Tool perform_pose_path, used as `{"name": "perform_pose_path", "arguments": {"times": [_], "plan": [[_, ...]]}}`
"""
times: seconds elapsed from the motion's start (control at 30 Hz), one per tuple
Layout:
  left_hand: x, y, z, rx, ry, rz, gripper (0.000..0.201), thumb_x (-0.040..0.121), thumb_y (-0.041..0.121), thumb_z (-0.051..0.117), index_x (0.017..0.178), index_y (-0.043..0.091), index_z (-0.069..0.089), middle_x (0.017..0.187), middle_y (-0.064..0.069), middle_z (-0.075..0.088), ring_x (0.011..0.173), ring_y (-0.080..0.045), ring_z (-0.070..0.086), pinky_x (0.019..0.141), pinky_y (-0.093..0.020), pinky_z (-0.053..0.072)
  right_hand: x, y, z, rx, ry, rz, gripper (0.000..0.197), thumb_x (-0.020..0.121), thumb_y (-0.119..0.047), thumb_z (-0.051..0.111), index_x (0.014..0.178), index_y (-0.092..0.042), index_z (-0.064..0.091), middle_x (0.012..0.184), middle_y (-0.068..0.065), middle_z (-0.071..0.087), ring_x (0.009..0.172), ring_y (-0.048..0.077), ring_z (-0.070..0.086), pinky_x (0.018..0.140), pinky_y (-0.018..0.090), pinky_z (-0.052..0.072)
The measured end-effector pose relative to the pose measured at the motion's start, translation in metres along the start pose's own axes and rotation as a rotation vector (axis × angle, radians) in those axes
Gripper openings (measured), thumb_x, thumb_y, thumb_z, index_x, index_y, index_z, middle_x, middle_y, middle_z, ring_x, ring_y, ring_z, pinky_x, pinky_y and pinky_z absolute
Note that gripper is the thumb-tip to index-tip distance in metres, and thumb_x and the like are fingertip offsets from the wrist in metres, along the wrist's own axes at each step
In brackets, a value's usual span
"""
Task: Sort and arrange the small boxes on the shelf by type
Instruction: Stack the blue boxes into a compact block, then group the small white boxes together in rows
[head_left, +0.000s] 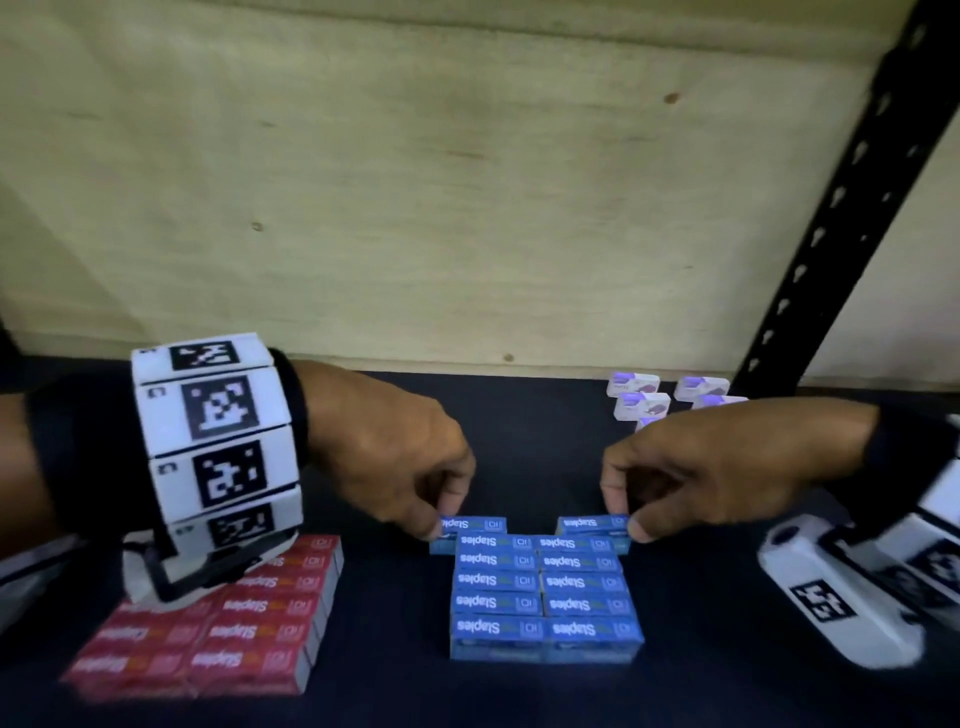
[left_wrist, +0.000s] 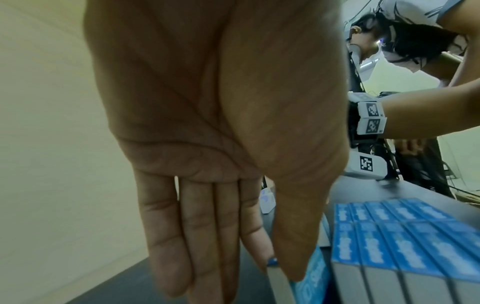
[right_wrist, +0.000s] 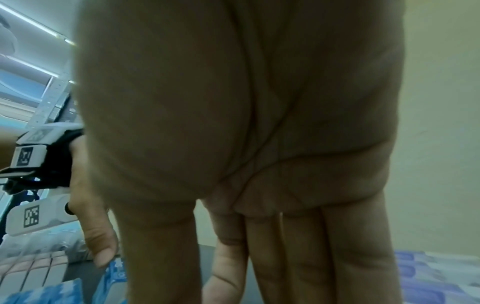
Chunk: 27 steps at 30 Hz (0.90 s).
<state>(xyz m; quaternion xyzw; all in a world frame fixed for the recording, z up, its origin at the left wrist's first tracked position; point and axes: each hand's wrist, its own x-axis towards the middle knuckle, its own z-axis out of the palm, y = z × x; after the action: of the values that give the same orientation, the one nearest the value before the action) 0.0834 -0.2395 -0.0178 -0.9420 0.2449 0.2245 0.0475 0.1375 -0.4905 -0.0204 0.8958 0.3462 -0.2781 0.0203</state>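
Mostly sorted: my left hand (head_left: 395, 447) and right hand (head_left: 701, 467) each pinch a last blue box (head_left: 470, 525) to add behind the blue block (head_left: 543, 597).

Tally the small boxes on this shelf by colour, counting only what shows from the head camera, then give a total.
Blue boxes: 12, one each pinched by the left hand and the right hand
Red boxes: at least 7; the wrist band hides more
White-and-purple boxes: 5 showing; the right hand may hide more
Total: at least 24
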Motion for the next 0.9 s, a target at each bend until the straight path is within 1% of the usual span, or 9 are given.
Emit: {"name": "perform_pose_path", "arguments": {"times": [0.07, 0.27, 0.4, 0.47, 0.53, 0.6, 0.7, 0.8, 0.9], "plan": [[-0.001, -0.001, 0.001, -0.029, -0.036, 0.027, 0.023, 0.091, 0.036, 0.063, 0.113, 0.037, 0.057, 0.084, 0.024, 0.058, 0.068, 0.012, 0.054, 0.063, -0.01, 0.038, -0.002, 0.003, 0.0, 0.074, -0.032, -0.04, 0.017, 0.09, -0.041, 0.068, 0.104, -0.042, 0.06, 0.094, -0.019, 0.07, 0.088, 0.002, 0.065, 0.09, 0.031, 0.053], [0.001, -0.003, 0.001, -0.056, -0.083, 0.085, 0.029, 0.094, 0.029, 0.06, 0.119, 0.04, 0.052, 0.1, 0.027, 0.061, 0.09, 0.005, 0.057, 0.086, -0.024, 0.048, 0.001, 0.004, -0.003, 0.12, -0.068, -0.137, 0.018, 0.095, -0.028, 0.064, 0.11, -0.039, 0.062, 0.092, -0.025, 0.069, 0.086, -0.007, 0.062, 0.085, 0.018, 0.046], [0.004, 0.0, -0.003, -0.059, -0.115, 0.102, 0.028, 0.095, 0.033, 0.059, 0.119, 0.043, 0.051, 0.107, 0.023, 0.066, 0.093, 0.001, 0.062, 0.088, -0.029, 0.051, 0.008, 0.0, -0.003, 0.101, -0.071, -0.156, 0.019, 0.094, -0.031, 0.065, 0.11, -0.041, 0.062, 0.101, -0.018, 0.071, 0.096, 0.002, 0.066, 0.096, 0.034, 0.051], [0.007, 0.004, -0.006, -0.053, -0.127, 0.106, 0.027, 0.095, 0.035, 0.057, 0.119, 0.046, 0.05, 0.103, 0.018, 0.068, 0.089, -0.002, 0.064, 0.086, -0.033, 0.052, 0.011, -0.002, -0.003, 0.077, -0.071, -0.159, 0.018, 0.094, -0.033, 0.064, 0.109, -0.042, 0.062, 0.104, -0.015, 0.071, 0.099, 0.007, 0.066, 0.098, 0.039, 0.05], [0.01, 0.008, -0.008, -0.038, -0.123, 0.108, 0.026, 0.096, 0.037, 0.056, 0.119, 0.047, 0.048, 0.097, 0.013, 0.07, 0.072, 0.004, 0.063, 0.08, -0.032, 0.054, 0.012, -0.003, -0.002, 0.067, -0.072, -0.147, 0.018, 0.094, -0.035, 0.065, 0.11, -0.042, 0.062, 0.104, -0.015, 0.071, 0.099, 0.006, 0.066, 0.098, 0.038, 0.05], [0.012, 0.01, -0.01, -0.015, -0.131, 0.083, 0.03, 0.097, 0.034, 0.056, 0.123, 0.046, 0.046, 0.099, 0.012, 0.069, 0.053, 0.013, 0.055, 0.067, -0.021, 0.049, 0.009, -0.002, -0.003, 0.086, -0.059, -0.123, 0.021, 0.093, -0.037, 0.066, 0.113, -0.043, 0.061, 0.107, -0.018, 0.07, 0.1, 0.002, 0.066, 0.099, 0.033, 0.05], [0.017, 0.011, -0.017, 0.021, -0.158, 0.026, 0.042, 0.097, 0.029, 0.056, 0.133, 0.045, 0.042, 0.102, 0.015, 0.068, 0.049, 0.02, 0.049, 0.061, -0.012, 0.039, -0.003, 0.012, -0.013, 0.138, 0.036, -0.058, 0.021, 0.091, -0.038, 0.068, 0.111, -0.042, 0.062, 0.103, -0.019, 0.07, 0.09, -0.001, 0.065, 0.09, 0.023, 0.05], [0.033, 0.016, -0.029, 0.029, -0.016, -0.005, 0.032, 0.095, 0.032, 0.057, 0.126, 0.038, 0.051, 0.073, 0.021, 0.057, 0.053, 0.014, 0.049, 0.056, -0.007, 0.035, -0.016, 0.044, -0.033, 0.081, 0.212, 0.093, 0.013, 0.089, -0.037, 0.069, 0.101, -0.041, 0.065, 0.087, -0.023, 0.07, 0.075, -0.003, 0.064, 0.076, 0.02, 0.048], [0.063, 0.026, -0.047, 0.033, 0.186, 0.01, 0.025, 0.094, 0.037, 0.059, 0.118, 0.032, 0.058, 0.074, 0.021, 0.052, 0.066, 0.004, 0.049, 0.063, -0.017, 0.039, -0.021, 0.084, -0.044, -0.031, 0.338, 0.293, 0.01, 0.087, -0.034, 0.071, 0.093, -0.037, 0.065, 0.082, -0.017, 0.07, 0.073, -0.001, 0.062, 0.069, 0.021, 0.045]]}}
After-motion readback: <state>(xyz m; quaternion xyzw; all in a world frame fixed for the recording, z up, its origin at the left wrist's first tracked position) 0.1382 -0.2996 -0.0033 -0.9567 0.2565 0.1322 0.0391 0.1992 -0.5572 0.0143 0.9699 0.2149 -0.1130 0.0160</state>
